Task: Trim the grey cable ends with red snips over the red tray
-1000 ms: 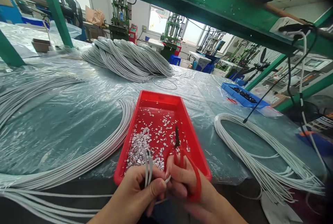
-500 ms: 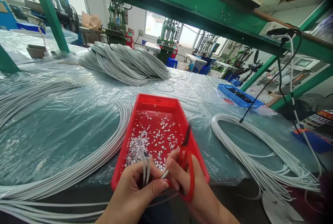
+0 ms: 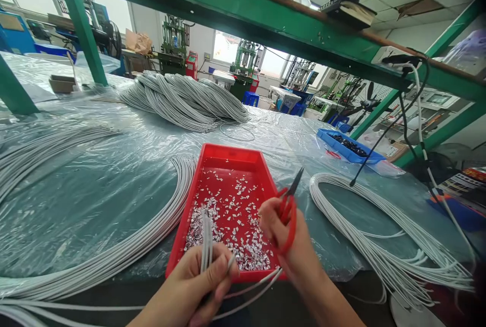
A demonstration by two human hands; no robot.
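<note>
My left hand (image 3: 205, 279) is closed around several thin grey-white cables (image 3: 206, 233), whose ends stick up above the fingers. One cable end pokes out beside its thumb. My right hand (image 3: 292, 243) holds a pair of scissors (image 3: 295, 185) with red handles and dark blades pointing up and away; the handles loop over the fingers. It is raised over the right wall of a red tray (image 3: 233, 153), apart from my left hand. Small silvery scraps (image 3: 250, 253) lie scattered in the tray, thickest near its front and left. Whether the right fingertips pinch anything small is unclear.
A long cable bundle (image 3: 152, 228) curves along the tray's left. Coiled cables (image 3: 337, 210) lie to the right, and a large cable heap (image 3: 182, 99) at the back. A blue tray (image 3: 374, 157) holds dark parts. A green shelf beam (image 3: 266, 10) crosses overhead.
My right hand has moved up and right with the scissors, away from my left hand, where the two met at a cable end. My left hand has shifted slightly left and down.
</note>
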